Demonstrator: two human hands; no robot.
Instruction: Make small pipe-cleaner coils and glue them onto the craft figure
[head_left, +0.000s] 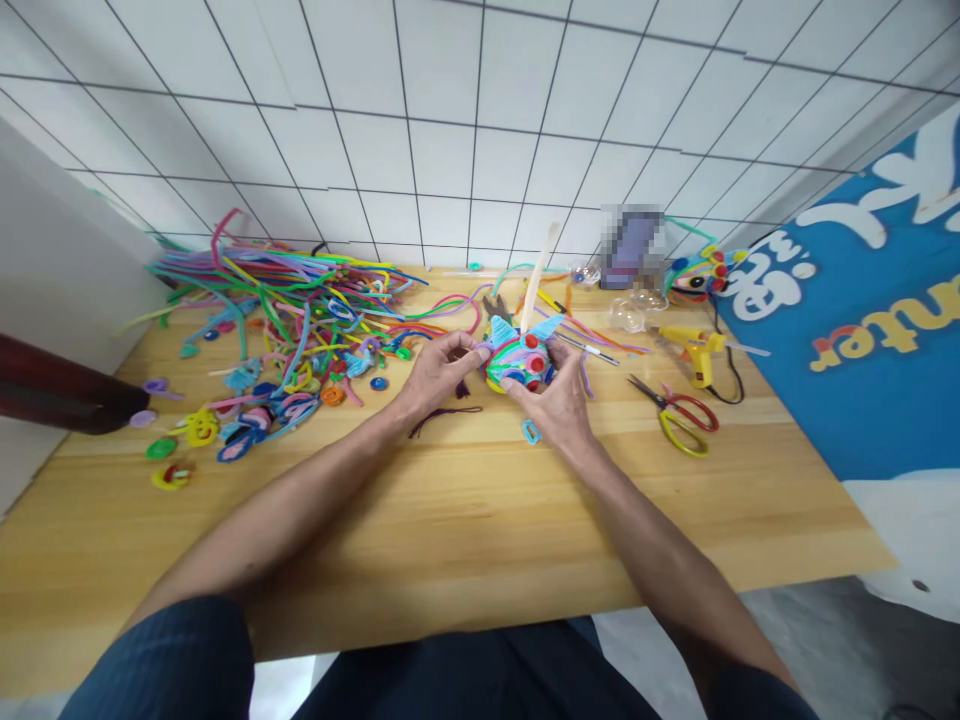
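Note:
A colourful pipe-cleaner craft [517, 355], rounded and striped, is held above the middle of the table. Two light blue pointed pieces and red round pieces show on it. My right hand [559, 400] grips it from the right, thumb on its front and fingers behind. My left hand [446, 372] has its thumb and forefinger pinched at the craft's left side, on what looks like a small purple part. A pale stick [538, 280] rises behind the craft; whether it is attached I cannot tell. Below lie a dark cord [442, 415] and a light blue loop [531, 432].
Loose pipe cleaners [292, 285] and small coiled shapes [255, 420] cover the left side. Pliers [496, 308] lie behind the craft. To the right are scissors [679, 415], a yellow glue gun [694, 350], clear plastic balls [637, 308] and a second colourful craft [697, 278].

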